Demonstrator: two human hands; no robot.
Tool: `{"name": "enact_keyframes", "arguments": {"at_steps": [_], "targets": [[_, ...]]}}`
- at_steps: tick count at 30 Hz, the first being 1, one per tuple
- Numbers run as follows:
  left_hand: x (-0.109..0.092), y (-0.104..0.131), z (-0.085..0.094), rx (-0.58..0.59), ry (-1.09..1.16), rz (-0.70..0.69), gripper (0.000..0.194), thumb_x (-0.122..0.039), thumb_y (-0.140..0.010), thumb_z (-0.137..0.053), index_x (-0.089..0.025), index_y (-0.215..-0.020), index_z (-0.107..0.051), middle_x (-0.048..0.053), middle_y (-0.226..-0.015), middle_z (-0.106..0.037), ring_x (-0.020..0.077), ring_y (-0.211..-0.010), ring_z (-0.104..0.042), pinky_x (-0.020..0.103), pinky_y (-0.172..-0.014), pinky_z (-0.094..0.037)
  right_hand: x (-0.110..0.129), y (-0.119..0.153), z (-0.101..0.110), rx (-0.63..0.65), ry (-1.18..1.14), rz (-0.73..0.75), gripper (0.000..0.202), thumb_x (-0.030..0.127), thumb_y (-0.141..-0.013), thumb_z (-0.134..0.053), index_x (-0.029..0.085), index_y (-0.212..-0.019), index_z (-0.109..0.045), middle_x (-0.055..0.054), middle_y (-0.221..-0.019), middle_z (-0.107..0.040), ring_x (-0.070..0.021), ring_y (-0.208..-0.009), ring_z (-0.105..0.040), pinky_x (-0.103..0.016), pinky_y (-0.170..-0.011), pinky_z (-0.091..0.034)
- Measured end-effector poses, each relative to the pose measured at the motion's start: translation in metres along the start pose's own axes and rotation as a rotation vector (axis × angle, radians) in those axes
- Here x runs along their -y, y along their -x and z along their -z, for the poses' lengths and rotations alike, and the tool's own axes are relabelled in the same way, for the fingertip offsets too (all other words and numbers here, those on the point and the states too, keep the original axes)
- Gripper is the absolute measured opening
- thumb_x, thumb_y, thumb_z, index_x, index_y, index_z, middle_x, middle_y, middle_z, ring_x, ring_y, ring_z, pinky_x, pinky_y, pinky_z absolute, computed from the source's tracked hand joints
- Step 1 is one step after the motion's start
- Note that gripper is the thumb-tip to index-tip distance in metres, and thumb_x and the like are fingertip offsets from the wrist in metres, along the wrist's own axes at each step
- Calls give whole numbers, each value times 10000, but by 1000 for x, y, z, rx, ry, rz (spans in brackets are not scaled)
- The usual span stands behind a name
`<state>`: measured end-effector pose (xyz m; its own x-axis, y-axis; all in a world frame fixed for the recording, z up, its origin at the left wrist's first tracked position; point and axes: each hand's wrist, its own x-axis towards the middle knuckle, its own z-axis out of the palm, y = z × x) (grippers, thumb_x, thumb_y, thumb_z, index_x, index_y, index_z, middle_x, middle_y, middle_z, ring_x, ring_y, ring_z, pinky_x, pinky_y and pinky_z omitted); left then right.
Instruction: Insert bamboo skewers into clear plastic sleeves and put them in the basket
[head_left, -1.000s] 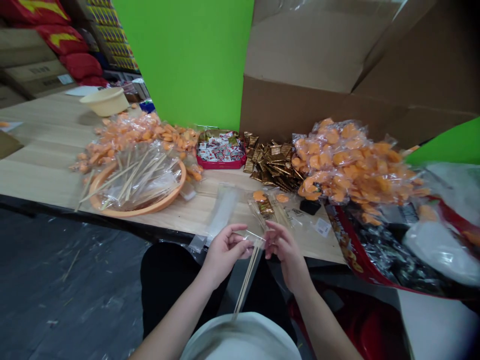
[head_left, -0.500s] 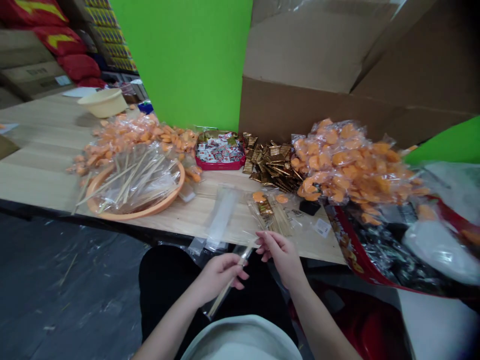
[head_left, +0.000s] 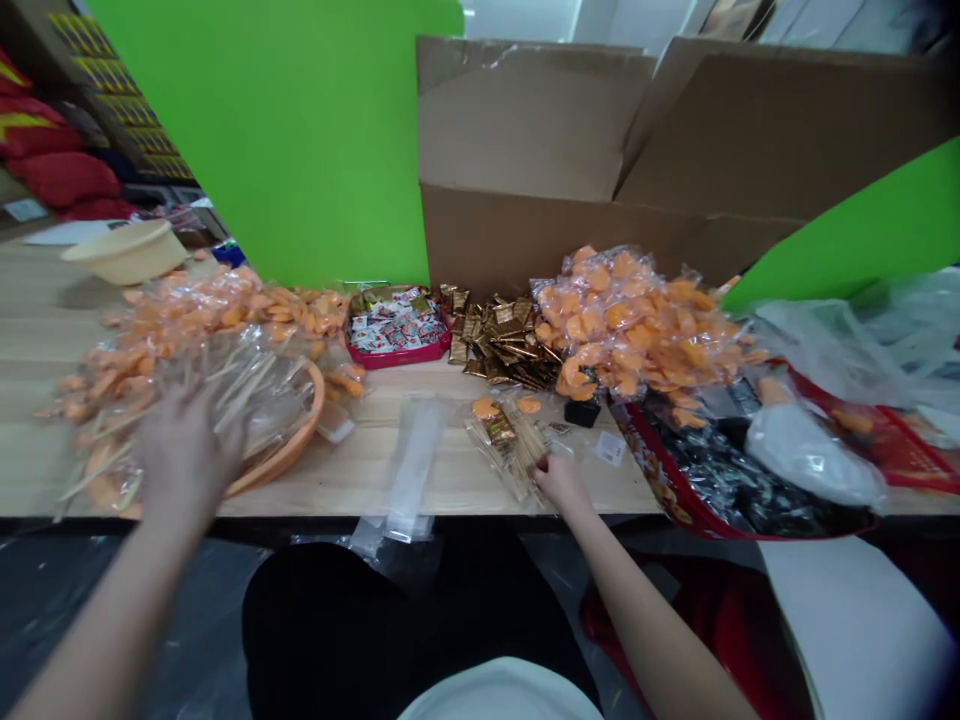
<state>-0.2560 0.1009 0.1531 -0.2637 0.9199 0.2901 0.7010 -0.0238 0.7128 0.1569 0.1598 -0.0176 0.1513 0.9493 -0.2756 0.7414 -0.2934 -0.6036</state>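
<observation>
My left hand (head_left: pixel 184 450), smeared by motion, is over the orange basket (head_left: pixel 300 440), where wooden sticks in clear bags (head_left: pixel 247 385) lie heaped. Whether it holds anything is hidden by the blur. On the table my right hand (head_left: pixel 559 482) has its fingers pressed together at the bundle of thin wooden sticks (head_left: pixel 525 445). Beside that bundle are a gold packet (head_left: pixel 499 428) and two orange pieces. A stack of flat clear bags (head_left: pixel 415 460) lies between my hands, over the table edge.
A pink tray (head_left: pixel 397 355) of small packets stands behind, beside gold packets (head_left: pixel 510 340). Bagged orange pieces (head_left: pixel 637 320) are heaped right of them, more at left. A red tray (head_left: pixel 675 500) of dark packages sits at the right, a cream bowl (head_left: pixel 127 252) far left.
My left hand has gone from my lap to the basket at the left. My right hand has moved onto the stick bundle. The bagged sticks they held are no longer between them. The view has shifted right.
</observation>
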Motion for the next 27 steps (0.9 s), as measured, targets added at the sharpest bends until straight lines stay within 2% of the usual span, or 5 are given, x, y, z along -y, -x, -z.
{"name": "enact_keyframes", "arguments": {"at_steps": [6,10,19,24,27], "targets": [[3,101,-118,37,-49,-72,287,-332,-827,-482,-191,-1030,-628,103,-1154,-589,266,-1135,-500,432,-984,-370,-20,-7,13,201,25,-91,188,290,-837,-536,130,-776,-613,-37,-712,-617,-131,-641,-574,-255,-585,-449],[-8,140,-161,231,120,-14,250,-294,-840,-478,-229,-1013,-647,69,-1095,-637,227,-1085,-545,390,-976,-386,-33,2,17,307,41,-169,263,340,-882,-495,136,-1033,-560,-43,-958,-608,-133,-774,-600,-318,-679,-514],[-33,148,-169,326,349,85,223,-301,-809,-515,-250,-953,-678,60,-1042,-664,229,-1025,-575,401,-956,-392,-26,10,4,357,-56,-222,293,314,-871,-518,151,-1114,-535,-69,-1103,-569,-181,-922,-583,-380,-776,-501],[-29,153,-168,344,370,164,221,-323,-790,-533,-251,-936,-682,52,-1032,-668,235,-1023,-572,400,-957,-384,-27,26,31,409,-276,-247,183,297,-856,-494,129,-819,-556,3,-700,-565,-79,-527,-520,-195,-456,-405],[-39,161,-182,433,490,282,229,-351,-783,-546,-241,-932,-681,59,-1023,-671,231,-1004,-579,383,-943,-391,-22,58,42,484,-451,-245,194,324,-834,-457,161,-742,-508,29,-620,-517,-59,-457,-473,-162,-395,-320]]}}
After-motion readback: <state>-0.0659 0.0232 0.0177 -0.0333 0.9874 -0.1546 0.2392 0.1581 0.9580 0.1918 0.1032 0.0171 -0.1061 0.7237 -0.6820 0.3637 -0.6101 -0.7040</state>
